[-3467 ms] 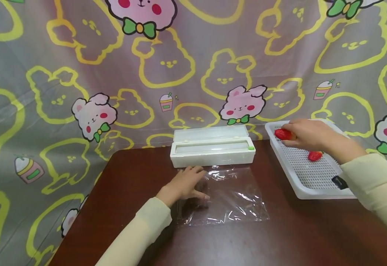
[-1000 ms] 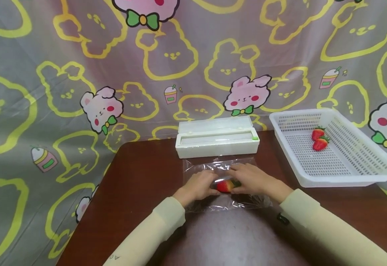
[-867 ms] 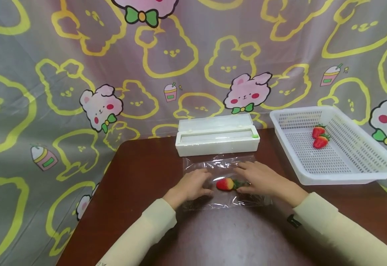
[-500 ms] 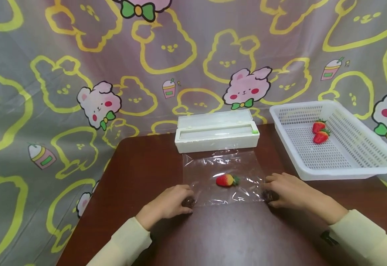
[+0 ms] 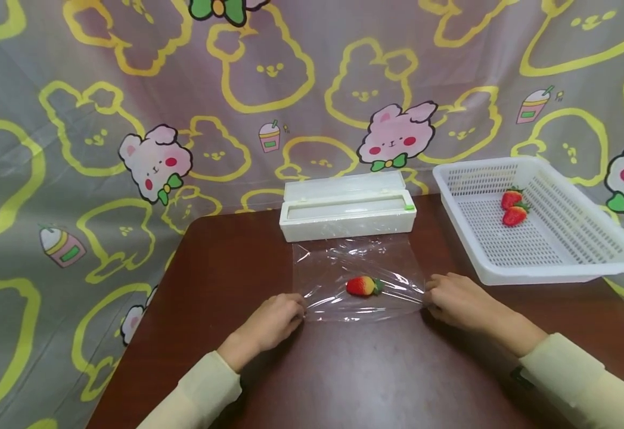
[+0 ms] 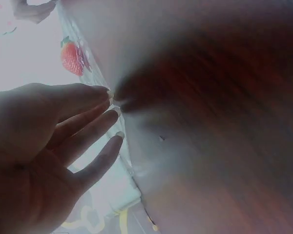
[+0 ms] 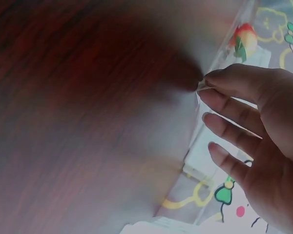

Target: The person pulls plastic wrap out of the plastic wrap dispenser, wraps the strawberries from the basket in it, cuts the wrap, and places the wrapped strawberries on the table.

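Note:
A sheet of clear plastic wrap [image 5: 322, 268] lies in front of the white wrap dispenser box [image 5: 346, 225], whose lid is up. On the sheet rests a strawberry [image 5: 361, 286], red at its tip and yellowish near the green leaves. My left hand [image 5: 269, 322] pinches the sheet's near left corner between thumb and forefinger; the left wrist view shows the other fingers [image 6: 95, 156] loosely extended. At the near right corner my right hand [image 5: 464, 304] pinches the film the same way, as the right wrist view of the thumb [image 7: 239, 78] shows. Creases run from both corners toward the strawberry.
A white perforated basket [image 5: 553, 274] stands at the right, holding two strawberries [image 5: 514, 215]. Behind the brown table [image 5: 226, 256] hangs a patterned cloth [image 5: 312, 77]. A small dark object [image 5: 521, 376] is partly hidden by the right sleeve.
A strawberry was brought from the basket and set down on the wrap. Both hands let go of it, moved apart to the sheet's near corners and took hold; the film is now pulled into creases.

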Demonstrator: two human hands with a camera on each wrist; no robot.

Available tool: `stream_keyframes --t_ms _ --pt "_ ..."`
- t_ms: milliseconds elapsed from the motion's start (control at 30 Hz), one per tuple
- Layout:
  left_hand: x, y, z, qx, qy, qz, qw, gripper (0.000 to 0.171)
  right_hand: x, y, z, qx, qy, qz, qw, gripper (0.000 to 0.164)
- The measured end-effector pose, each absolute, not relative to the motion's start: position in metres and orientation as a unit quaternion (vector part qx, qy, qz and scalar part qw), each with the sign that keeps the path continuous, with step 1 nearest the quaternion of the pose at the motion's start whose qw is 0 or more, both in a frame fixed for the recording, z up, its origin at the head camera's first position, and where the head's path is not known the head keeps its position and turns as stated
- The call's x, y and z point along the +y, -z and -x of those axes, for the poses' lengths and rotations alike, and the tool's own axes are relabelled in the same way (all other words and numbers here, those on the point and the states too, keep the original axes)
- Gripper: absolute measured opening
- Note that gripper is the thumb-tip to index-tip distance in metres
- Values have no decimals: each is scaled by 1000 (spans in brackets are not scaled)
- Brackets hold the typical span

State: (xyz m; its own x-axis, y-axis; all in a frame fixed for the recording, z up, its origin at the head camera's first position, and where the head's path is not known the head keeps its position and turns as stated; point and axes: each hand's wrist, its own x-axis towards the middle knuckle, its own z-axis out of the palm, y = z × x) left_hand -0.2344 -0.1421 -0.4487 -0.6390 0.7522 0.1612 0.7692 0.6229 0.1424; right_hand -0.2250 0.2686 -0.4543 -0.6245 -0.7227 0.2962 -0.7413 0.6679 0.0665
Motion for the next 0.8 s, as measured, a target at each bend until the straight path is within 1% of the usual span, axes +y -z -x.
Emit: stream_keyframes --t_ms 233,333,600,667,800 --pt "-147 451 240 -895 183 407 33 8 281 453 227 -916 -107 -376 94 20" --pt "-149 450 244 -893 208 397 32 7 284 450 230 -921 -125 -360 80 16" --pt "-148 443 256 -901 244 357 32 7 284 446 242 -926 -164 -331 83 10" --pt "-147 442 259 -904 246 348 37 8 283 445 245 -929 -168 -319 80 11" --pt "-146 442 265 -907 245 339 56 9 278 443 251 -937 -185 -291 60 18"
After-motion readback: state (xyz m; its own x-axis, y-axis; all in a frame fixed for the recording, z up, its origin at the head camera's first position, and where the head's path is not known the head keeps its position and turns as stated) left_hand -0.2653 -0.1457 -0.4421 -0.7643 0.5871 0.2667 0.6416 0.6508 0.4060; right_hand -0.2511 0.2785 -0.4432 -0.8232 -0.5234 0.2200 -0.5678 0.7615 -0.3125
